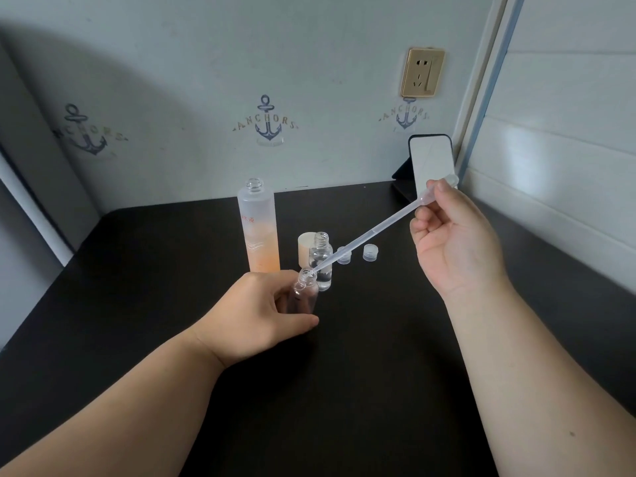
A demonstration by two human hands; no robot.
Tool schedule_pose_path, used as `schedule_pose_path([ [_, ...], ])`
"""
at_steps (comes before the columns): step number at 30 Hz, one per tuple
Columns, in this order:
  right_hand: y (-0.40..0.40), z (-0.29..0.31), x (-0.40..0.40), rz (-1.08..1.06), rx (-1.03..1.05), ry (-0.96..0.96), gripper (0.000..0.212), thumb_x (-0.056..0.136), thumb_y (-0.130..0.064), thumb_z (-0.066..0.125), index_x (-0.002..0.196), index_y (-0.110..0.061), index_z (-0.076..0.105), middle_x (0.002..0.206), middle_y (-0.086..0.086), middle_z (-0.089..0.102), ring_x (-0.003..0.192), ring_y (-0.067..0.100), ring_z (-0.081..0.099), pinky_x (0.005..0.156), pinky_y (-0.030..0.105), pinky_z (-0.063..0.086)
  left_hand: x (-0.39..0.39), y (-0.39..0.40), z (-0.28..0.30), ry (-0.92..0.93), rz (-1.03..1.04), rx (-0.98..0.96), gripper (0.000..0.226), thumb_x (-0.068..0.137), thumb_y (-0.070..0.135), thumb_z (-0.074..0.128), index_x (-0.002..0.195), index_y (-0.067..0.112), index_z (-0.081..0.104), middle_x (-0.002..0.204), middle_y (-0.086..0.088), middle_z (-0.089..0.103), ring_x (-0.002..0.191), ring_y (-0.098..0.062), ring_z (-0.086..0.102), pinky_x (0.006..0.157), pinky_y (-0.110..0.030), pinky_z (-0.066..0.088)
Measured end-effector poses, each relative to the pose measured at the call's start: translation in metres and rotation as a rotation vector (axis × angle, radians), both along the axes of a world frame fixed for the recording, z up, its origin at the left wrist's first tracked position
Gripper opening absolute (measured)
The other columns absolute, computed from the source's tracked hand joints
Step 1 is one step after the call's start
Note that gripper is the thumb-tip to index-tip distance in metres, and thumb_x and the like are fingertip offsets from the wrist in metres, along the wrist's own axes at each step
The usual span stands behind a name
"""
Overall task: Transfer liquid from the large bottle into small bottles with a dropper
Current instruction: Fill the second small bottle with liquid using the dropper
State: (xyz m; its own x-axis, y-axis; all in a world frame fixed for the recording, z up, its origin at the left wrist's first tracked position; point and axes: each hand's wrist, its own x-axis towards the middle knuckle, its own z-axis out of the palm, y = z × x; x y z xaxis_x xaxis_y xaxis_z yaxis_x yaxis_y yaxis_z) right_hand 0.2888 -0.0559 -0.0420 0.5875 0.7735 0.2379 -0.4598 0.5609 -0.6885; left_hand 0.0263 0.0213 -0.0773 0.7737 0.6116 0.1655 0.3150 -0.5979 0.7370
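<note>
The dark bench [361,339] carries everything, and toward its back stands the large bottle [257,225], uncapped, frosted above and orange-tinted below, upright and well clear of both hands. Just right of it are its pale cap [306,247] and a second small bottle [322,261], open, upright, with clear liquid showing in it; two little screw caps [344,255] [370,252] sit a bit further right. A phone [432,163] leans against the wall at the back right. The left hand [265,311] is wrapped around a small clear bottle [304,290], holding it tilted so its mouth faces right, in front of the other small bottle. The right hand [454,242] is raised, pinching the bulb end of the dropper [371,232] between thumb and fingers; the long stem slopes down to the left and its tip sits at or just inside the held bottle's mouth. The step in hand looks like emptying the dropper into this bottle. Whether the stem holds liquid is too faint to tell. The next move likely calls for a gentle squeeze of the bulb with the tip kept inside the neck, then a return to the large bottle for a refill.
</note>
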Motion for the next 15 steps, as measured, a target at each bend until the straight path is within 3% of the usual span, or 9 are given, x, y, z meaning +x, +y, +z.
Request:
schedule_pose_path([
  [7,0.003,0.0,-0.001,-0.015,-0.035,0.022,0.005,0.091,-0.012,0.07,0.089,-0.008,0.074,0.076,0.002,0.068,0.061,0.01,0.057,0.058,0.019,0.048,-0.001,0.004,0.003,0.058,0.054,-0.053,0.029,0.074,0.047,0.077,0.096,0.028,0.07,0.088,0.004,0.072,0.078,-0.016,0.064,0.072,-0.034,0.053],
  [13,0.004,0.0,-0.004,-0.014,-0.039,0.033,0.004,0.092,-0.008,0.07,0.093,-0.006,0.073,0.078,0.004,0.069,0.063,0.01,0.059,0.059,0.019,0.048,0.002,0.0,0.013,0.114,0.138,-0.12,0.027,0.076,0.037,0.085,0.094,0.05,0.07,0.093,0.018,0.075,0.084,0.0,0.068,0.081,-0.028,0.053],
  [15,0.004,0.001,-0.004,-0.018,-0.032,0.027,0.004,0.092,-0.006,0.069,0.094,-0.004,0.072,0.078,0.005,0.069,0.064,0.01,0.06,0.06,0.019,0.048,0.001,-0.001,0.016,0.156,0.154,-0.135,0.028,0.075,0.04,0.086,0.093,0.053,0.07,0.094,0.02,0.075,0.086,0.001,0.069,0.077,-0.026,0.054],
])
